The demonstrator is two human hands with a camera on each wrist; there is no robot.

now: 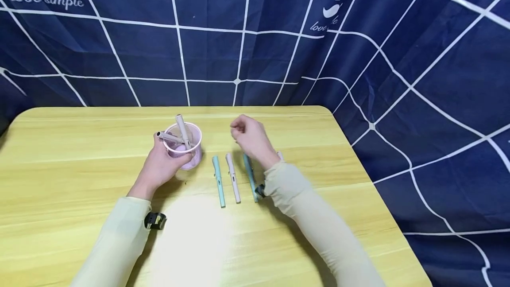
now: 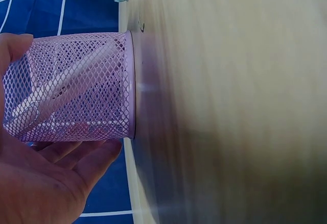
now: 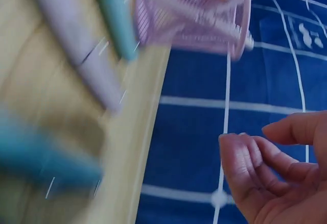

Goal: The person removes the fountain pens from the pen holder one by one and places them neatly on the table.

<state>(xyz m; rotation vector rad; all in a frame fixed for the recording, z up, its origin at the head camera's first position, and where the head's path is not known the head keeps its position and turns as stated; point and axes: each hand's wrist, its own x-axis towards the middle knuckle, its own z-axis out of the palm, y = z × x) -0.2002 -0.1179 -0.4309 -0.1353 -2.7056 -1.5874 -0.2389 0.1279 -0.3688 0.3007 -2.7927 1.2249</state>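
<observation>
Blue cloth (image 1: pixel 211 50) with white lines hangs behind a wood table (image 1: pixel 99 154).

From my end of the link, left hand (image 1: pixel 161 165) first: thumb and fingers wrapped round the lilac cup (image 2: pixel 92 106), its mouth up, base apparently on the wood. Right hand (image 1: pixel 253 138): raised right of the cup, fingers loosely bent, thumb tip apart from them, nothing between.

In the cup, two pale pens (image 1: pixel 183 129) lean at different angles, ends past the rim. Right of it lies a row: teal pen (image 1: pixel 218 182), lilac pen (image 1: pixel 233 178), second teal pen (image 1: pixel 249 175) partly behind the right wrist. One more pen end (image 1: pixel 280 156) shows past the forearm; the rest is hidden. Black wrist unit (image 1: pixel 260 190) sits over or against the second teal pen; I cannot tell which.

My judgement on technique: I'd want light, even left pressure, so the cup neither tips nor skids. For a pen, I'd pinch near the middle from above, sparing its neighbours, and lift the wrist unit well clear. I'd stand the pen upright before the rim and aim for the gap beside the leaning pair.
</observation>
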